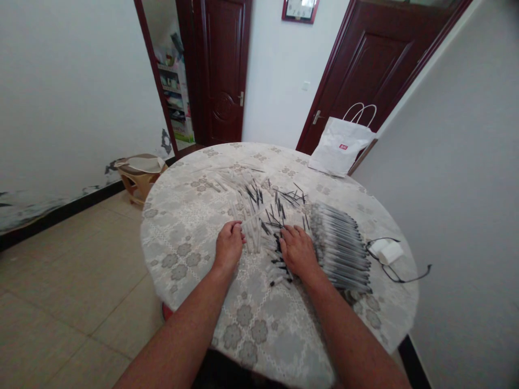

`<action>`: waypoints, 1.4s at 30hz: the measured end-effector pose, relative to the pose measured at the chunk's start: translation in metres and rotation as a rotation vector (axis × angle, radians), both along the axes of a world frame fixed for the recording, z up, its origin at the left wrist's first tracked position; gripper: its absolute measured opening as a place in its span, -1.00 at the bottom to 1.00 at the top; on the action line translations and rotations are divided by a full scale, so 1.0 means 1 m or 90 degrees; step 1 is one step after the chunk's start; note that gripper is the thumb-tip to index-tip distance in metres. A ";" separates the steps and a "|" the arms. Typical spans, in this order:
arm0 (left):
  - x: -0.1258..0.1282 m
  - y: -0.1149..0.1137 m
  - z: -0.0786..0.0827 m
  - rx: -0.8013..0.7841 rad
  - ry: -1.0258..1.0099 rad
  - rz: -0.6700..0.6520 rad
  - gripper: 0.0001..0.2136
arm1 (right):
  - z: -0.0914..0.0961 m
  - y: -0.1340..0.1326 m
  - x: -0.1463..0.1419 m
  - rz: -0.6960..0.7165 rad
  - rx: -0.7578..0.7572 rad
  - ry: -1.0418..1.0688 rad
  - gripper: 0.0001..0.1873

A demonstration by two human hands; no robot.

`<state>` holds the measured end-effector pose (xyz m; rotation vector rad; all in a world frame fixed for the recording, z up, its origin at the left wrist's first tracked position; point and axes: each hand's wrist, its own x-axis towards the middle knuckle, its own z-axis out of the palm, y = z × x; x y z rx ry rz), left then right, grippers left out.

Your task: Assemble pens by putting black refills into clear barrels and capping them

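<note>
My left hand (229, 244) is closed in a pinch on a clear pen barrel (252, 217), which points up and to the right over the table. Below that barrel lie several more clear pen barrels (254, 237). My right hand (299, 249) rests on the pile of small parts, fingers bent and slightly apart, with its fingertips near dark pen refills (272, 222). Black-and-clear pen caps (279, 280) lie beside its wrist. To its right is a thick row of assembled-looking pens (344, 248). Anything under the right fingertips is hidden.
A patterned cloth covers the round table (182, 216). Eyeglasses (395, 278) and a folded white tissue (389, 252) lie at its right side. A white paper bag (343, 146) stands at the back right. A stool (140, 175) is on the floor at left.
</note>
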<state>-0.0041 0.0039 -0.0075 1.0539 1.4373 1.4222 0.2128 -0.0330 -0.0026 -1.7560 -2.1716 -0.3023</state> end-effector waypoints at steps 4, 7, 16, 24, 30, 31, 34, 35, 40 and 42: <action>0.001 0.000 0.000 0.027 -0.088 0.019 -0.67 | -0.001 0.000 -0.001 -0.008 0.012 0.005 -0.65; 0.000 0.001 -0.001 0.030 -0.140 0.028 -0.67 | -0.003 0.002 0.000 -0.012 0.025 0.027 -0.70; -0.004 0.002 0.002 -0.010 -0.222 0.047 -0.66 | 0.000 0.005 0.008 0.004 0.126 0.111 -0.70; -0.001 0.002 0.005 -0.016 -0.240 0.047 -0.71 | 0.008 -0.001 0.008 -0.021 0.039 0.053 -0.84; -0.002 0.000 0.008 -0.021 -0.304 0.015 -0.72 | 0.008 -0.006 0.002 -0.007 0.020 0.039 -0.85; -0.003 0.000 0.009 -0.019 -0.308 0.006 -0.72 | 0.008 -0.006 0.000 -0.006 0.014 0.035 -0.85; -0.003 -0.001 0.010 -0.013 -0.305 0.000 -0.69 | 0.007 -0.004 -0.002 -0.016 0.000 0.030 -0.87; -0.002 -0.001 0.010 -0.010 -0.308 0.002 -0.66 | 0.006 -0.003 -0.003 -0.024 -0.003 0.031 -0.89; -0.002 -0.001 0.011 -0.007 -0.337 -0.027 -0.58 | 0.001 0.000 -0.004 -0.054 0.002 0.024 -0.96; -0.002 -0.001 0.012 -0.008 -0.351 -0.052 -0.68 | 0.001 0.000 -0.005 -0.062 0.018 0.019 -0.95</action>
